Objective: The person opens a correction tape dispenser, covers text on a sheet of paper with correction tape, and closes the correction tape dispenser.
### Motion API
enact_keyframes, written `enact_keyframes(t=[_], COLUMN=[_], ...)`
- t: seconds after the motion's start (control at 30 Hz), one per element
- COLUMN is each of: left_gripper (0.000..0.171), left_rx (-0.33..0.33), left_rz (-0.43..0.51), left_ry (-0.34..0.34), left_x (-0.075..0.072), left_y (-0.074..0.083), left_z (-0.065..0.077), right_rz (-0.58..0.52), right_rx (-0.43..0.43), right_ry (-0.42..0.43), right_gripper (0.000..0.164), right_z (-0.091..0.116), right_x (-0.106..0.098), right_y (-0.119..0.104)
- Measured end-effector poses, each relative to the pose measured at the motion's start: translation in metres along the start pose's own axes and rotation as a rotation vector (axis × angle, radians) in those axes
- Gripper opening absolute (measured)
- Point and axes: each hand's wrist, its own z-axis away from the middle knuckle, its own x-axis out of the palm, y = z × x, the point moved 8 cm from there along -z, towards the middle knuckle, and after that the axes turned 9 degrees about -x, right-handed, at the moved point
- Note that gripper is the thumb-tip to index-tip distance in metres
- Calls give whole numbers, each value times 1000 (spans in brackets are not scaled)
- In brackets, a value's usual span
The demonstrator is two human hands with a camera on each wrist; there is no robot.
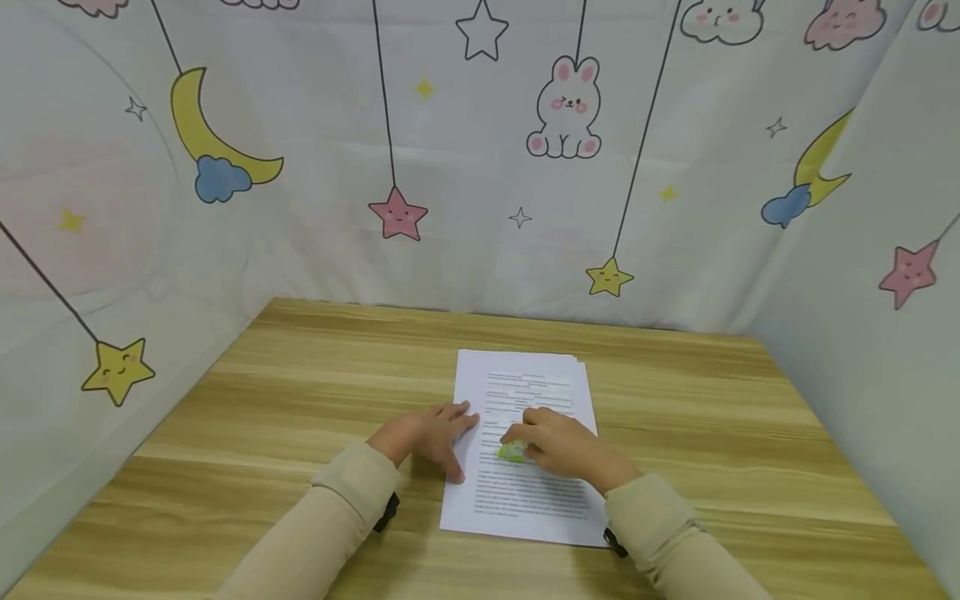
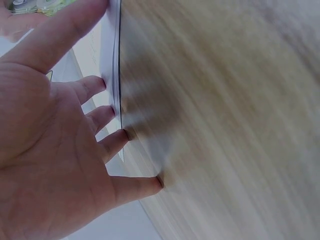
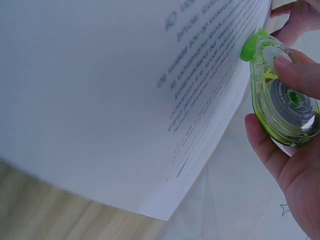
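Observation:
A small stack of printed paper [image 1: 468,379] lies on the wooden table, its upper lines of text broken by white gaps. My right hand [image 1: 566,443] grips a see-through green correction tape [image 1: 512,452] over the middle of the top sheet. In the right wrist view the tape's green tip [image 3: 248,48] is right at the page, and the thumb lies on the side of the case. Fingers spread, my left hand [image 1: 435,437] rests at the left edge of the stack. Its thumb and some fingertips touch the paper, while the little finger [image 2: 137,189] reaches the tabletop.
The wood-grain table [image 1: 337,358] extends to both sides of the paper. A white cloth backdrop [image 1: 480,250] with printed stars, moons and a rabbit rises behind the table and along its sides.

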Motion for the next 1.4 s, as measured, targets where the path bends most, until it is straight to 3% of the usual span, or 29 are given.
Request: enact_keyframes(t=[0.43,0.77,1.4], left_gripper=[93,93,93], left_rx=[-5,1,-4], left_rz=[-11,-19,1], left_ry=[6,9,12], left_x=[0,1,0], left_y=[-1,-1,2], left_z=[-1,-3,1], right_rz=[145,153,189], right_rx=[-10,-13,-10], right_ry=[-65,-138,-133], right_gripper=[27,27,24], right_z=[-9,-10,24], right_x=[0,1,-6], right_y=[-13,-13,5])
